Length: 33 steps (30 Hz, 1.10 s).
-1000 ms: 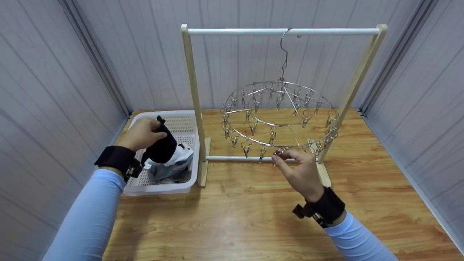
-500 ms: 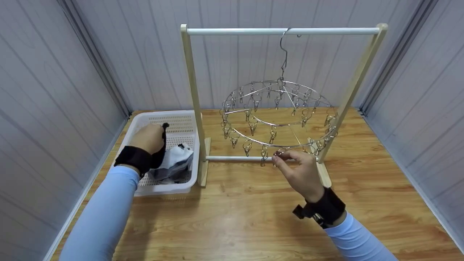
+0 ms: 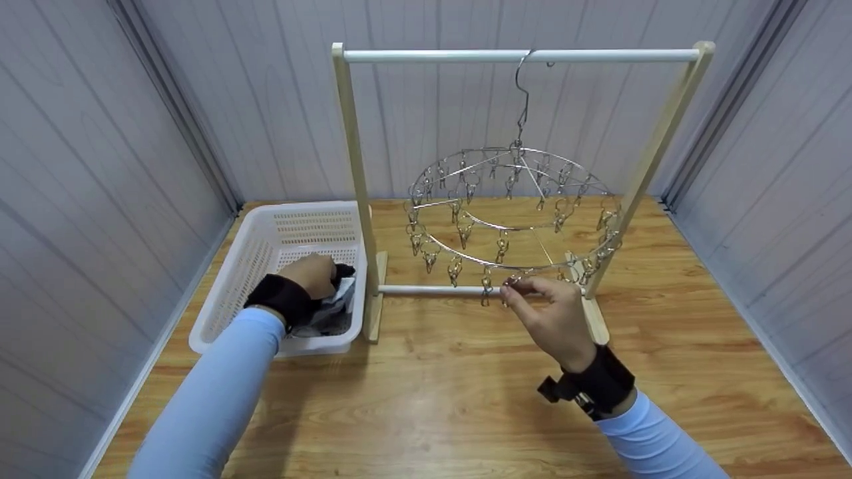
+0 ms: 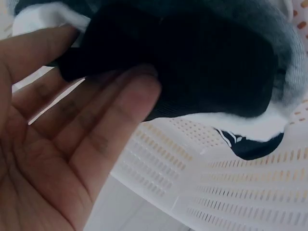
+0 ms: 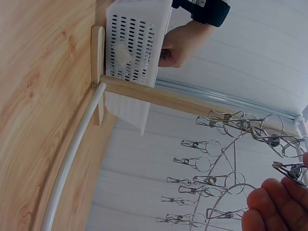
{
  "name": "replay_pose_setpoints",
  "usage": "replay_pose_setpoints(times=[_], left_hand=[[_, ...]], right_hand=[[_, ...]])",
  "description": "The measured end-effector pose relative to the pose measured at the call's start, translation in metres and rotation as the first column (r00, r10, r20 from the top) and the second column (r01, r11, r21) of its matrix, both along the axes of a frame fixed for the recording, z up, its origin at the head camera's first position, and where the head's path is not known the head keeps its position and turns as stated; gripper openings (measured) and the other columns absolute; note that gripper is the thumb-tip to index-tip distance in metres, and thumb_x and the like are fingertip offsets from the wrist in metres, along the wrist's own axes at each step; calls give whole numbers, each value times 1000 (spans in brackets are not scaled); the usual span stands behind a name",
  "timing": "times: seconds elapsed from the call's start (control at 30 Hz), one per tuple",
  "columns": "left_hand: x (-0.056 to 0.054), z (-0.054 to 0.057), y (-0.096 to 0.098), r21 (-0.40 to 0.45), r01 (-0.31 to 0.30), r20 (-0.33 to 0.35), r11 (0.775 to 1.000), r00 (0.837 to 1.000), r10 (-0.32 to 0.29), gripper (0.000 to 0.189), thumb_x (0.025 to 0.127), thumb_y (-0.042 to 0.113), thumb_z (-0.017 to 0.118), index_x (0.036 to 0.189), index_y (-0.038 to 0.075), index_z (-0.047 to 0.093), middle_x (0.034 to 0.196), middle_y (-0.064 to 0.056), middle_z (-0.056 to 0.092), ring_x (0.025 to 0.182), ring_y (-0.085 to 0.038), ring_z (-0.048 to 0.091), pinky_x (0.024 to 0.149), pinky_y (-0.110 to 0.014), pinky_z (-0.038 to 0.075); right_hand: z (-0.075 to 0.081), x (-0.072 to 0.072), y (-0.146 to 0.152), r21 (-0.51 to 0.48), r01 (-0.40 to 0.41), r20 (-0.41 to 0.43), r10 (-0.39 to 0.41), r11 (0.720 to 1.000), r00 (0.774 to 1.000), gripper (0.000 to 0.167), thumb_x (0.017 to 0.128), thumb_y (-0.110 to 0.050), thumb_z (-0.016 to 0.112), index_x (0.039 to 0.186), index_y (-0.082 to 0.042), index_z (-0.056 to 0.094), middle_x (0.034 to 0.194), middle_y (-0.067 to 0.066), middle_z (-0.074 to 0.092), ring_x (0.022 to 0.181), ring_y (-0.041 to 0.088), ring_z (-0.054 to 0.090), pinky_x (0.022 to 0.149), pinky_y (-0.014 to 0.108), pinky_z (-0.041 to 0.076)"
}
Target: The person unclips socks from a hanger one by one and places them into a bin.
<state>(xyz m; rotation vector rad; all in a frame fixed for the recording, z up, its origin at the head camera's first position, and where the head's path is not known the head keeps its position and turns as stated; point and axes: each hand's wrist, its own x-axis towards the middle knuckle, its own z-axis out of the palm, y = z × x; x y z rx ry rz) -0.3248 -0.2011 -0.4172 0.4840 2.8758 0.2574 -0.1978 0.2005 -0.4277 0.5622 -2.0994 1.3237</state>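
My left hand (image 3: 311, 274) reaches down into the white basket (image 3: 226, 273) and pinches a black sock (image 4: 207, 62) between thumb and fingers. Under and around that sock lie grey and white garments (image 3: 341, 301), partly hidden by the hand. In the left wrist view a white piece with a dark striped end (image 4: 255, 144) shows beyond it. My right hand (image 3: 551, 318) is at the front of the round metal clip hanger (image 3: 526, 106). Its thumb and fingers pinch one of the wire clips (image 5: 291, 171) at the rim.
A wooden stand (image 3: 353, 153) with a white top rod (image 3: 432, 56) carries the hanger by its hook. Several other clips (image 3: 454, 269) dangle around its rings. The basket stands close against the stand's left leg, and panelled walls (image 3: 266, 100) enclose the wooden table (image 3: 426, 399).
My left hand has moved right and lower into the basket with the black sock, over the grey and white garments. The right hand has stayed at the same clip.
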Motion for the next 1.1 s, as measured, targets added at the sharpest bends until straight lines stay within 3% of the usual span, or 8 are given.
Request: replay_pose_setpoints(times=[0.27,0.47,0.63,0.73,0.83,0.9,1.0,1.1], left_hand=[[1,-4,5,-29,-35,56,999,998,36,24,83,0,65,62,12,62,72,-4,63,64,-22,51,57,-31,40],[0,-4,6,-27,-44,70,999,996,46,24,83,0,65,63,11,60,71,-4,62,64,-22,49,60,-32,40],[0,3,6,-21,-63,49,998,997,64,23,81,5,68,61,13,58,67,-1,60,63,-21,52,57,-31,40],[2,12,8,-3,-71,-5,997,997,71,25,86,10,68,63,13,58,68,-1,60,63,-21,51,57,-34,41],[6,23,12,26,-76,-98,997,992,78,23,94,18,67,75,6,65,78,-9,67,70,-27,58,63,-43,48],[12,32,16,46,-89,-159,995,983,95,26,100,24,66,92,1,72,93,-17,74,81,-34,68,73,-52,56],[22,43,22,76,-99,-244,992,963,115,36,105,30,63,114,-4,72,110,-26,77,98,-45,74,87,-63,58],[32,49,29,86,-100,-317,991,941,122,44,108,36,61,120,-5,69,111,-28,76,100,-49,74,85,-66,59]], right_hand=[[0,1,-1,17,7,-7,-7,1000,1000,6,88,3,82,87,-3,81,82,10,82,77,9,74,79,18,60],[2,2,1,4,-24,32,24,1000,999,2,93,0,80,91,2,81,88,12,82,82,8,76,81,14,59],[5,3,3,12,-38,54,38,999,998,4,93,2,80,93,-1,82,89,12,82,82,6,75,81,14,60],[6,4,6,33,-38,48,36,999,998,5,93,2,80,95,-2,82,90,11,82,82,8,75,81,15,61],[8,7,10,80,-15,31,13,997,999,5,92,0,82,97,-1,82,92,10,83,82,13,77,81,17,61],[10,9,13,124,8,7,-9,992,1000,7,91,-2,83,98,-1,82,93,9,83,82,17,79,80,17,61],[13,12,19,182,37,-35,-31,983,999,8,90,-3,85,98,-1,82,91,7,83,80,19,79,79,16,60],[16,16,27,207,52,-82,-36,977,996,9,88,-1,86,96,-1,82,87,5,83,77,16,78,77,14,59]])
